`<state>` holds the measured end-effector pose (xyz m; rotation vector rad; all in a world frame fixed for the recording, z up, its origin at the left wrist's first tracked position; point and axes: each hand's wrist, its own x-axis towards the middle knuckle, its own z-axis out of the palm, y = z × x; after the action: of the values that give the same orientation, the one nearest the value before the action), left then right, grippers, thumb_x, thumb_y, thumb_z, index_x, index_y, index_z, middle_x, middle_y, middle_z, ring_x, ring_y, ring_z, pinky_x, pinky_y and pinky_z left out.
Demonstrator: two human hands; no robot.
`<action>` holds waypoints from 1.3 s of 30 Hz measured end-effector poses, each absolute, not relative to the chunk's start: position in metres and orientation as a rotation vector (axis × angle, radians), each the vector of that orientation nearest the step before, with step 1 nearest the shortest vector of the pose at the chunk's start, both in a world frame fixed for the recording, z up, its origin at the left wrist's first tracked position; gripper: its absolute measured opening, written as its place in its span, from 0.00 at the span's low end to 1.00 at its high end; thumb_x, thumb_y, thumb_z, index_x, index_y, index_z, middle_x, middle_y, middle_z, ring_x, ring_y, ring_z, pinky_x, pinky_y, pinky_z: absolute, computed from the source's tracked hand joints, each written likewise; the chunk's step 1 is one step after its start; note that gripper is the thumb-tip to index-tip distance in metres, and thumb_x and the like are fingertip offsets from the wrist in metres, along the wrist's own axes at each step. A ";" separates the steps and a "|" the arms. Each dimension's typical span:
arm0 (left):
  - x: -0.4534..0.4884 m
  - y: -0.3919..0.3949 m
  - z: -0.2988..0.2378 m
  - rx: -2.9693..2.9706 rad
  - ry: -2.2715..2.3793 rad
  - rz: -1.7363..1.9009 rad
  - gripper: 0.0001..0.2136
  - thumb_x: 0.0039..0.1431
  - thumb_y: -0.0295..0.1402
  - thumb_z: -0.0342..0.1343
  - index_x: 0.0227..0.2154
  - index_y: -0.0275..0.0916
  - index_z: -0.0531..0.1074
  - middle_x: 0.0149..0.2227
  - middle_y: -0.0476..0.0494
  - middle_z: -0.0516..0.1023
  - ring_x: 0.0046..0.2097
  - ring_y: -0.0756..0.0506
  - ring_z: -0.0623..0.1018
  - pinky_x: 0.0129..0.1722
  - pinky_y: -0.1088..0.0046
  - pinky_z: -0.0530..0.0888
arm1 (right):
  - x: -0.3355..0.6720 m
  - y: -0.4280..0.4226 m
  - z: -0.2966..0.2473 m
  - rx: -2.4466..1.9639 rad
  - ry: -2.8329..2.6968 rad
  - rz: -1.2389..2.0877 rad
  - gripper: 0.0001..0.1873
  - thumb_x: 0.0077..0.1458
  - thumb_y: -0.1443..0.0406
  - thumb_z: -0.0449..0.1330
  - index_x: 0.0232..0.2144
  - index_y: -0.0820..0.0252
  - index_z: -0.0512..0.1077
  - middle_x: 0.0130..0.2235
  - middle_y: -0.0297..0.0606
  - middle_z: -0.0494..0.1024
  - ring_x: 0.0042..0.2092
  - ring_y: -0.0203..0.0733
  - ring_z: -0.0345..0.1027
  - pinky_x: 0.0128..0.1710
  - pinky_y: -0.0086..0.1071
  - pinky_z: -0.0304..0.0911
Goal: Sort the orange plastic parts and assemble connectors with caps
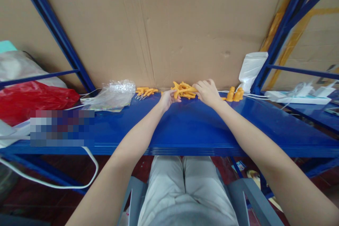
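Both my hands are at the back of the blue shelf, against the cardboard. A yellow-orange branched plastic piece (178, 90) is pinched between the thumb and fingers of my left hand (166, 101). My right hand (208, 92) has its fingers closed at the right end of the same piece; its fingertips are partly hidden. Behind and between the hands lie more yellow-orange branched pieces (189, 95), overlapping in a pile. Left of them sits a group of similar pieces (147, 91) with small metal springs or screws (140, 96). Two yellow-orange stubby parts (234, 94) stand upright to the right.
Clear plastic bags (113, 93) and a red bag (34, 100) lie to the left. A white packet (251, 70) leans near the right post, beside a power strip (299, 97) with plugs and cables. Blue posts (57, 31) frame the cardboard wall (198, 28).
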<state>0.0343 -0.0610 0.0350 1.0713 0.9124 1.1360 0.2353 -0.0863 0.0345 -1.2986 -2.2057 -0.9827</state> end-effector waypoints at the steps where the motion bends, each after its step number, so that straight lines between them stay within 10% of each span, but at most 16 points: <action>1: 0.034 -0.061 0.036 1.051 0.911 1.143 0.11 0.63 0.25 0.44 0.34 0.31 0.73 0.14 0.49 0.70 0.16 0.50 0.70 0.22 0.77 0.72 | 0.235 -0.086 0.034 -1.285 -2.199 -0.991 0.19 0.66 0.69 0.45 0.52 0.62 0.71 0.46 0.48 0.77 0.48 0.51 0.64 0.54 0.46 0.48; 19: 0.031 -0.061 0.036 0.961 0.874 1.054 0.10 0.62 0.25 0.44 0.27 0.38 0.65 0.13 0.55 0.61 0.12 0.54 0.56 0.21 0.77 0.70 | 0.239 -0.080 0.032 -1.178 -2.108 -1.034 0.22 0.65 0.71 0.46 0.54 0.54 0.73 0.49 0.45 0.77 0.51 0.49 0.63 0.58 0.50 0.45; 29: 0.025 -0.053 0.016 1.302 0.937 0.986 0.05 0.67 0.28 0.49 0.34 0.38 0.67 0.26 0.45 0.80 0.23 0.50 0.77 0.24 0.78 0.72 | 0.245 -0.079 0.025 -1.448 -2.413 -0.497 0.17 0.62 0.59 0.54 0.48 0.59 0.76 0.46 0.47 0.80 0.50 0.53 0.70 0.53 0.46 0.55; 39: 0.029 -0.055 0.020 1.271 0.960 1.073 0.06 0.65 0.27 0.54 0.31 0.37 0.68 0.22 0.48 0.77 0.20 0.52 0.75 0.20 0.81 0.67 | 0.241 -0.079 0.026 -1.439 -2.357 -0.520 0.15 0.62 0.61 0.57 0.47 0.57 0.76 0.47 0.45 0.81 0.50 0.51 0.71 0.48 0.42 0.58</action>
<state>0.0287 -0.0549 0.0202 1.2713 0.9602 1.0729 0.2407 -0.0791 0.0262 -1.4394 -2.3567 -0.5200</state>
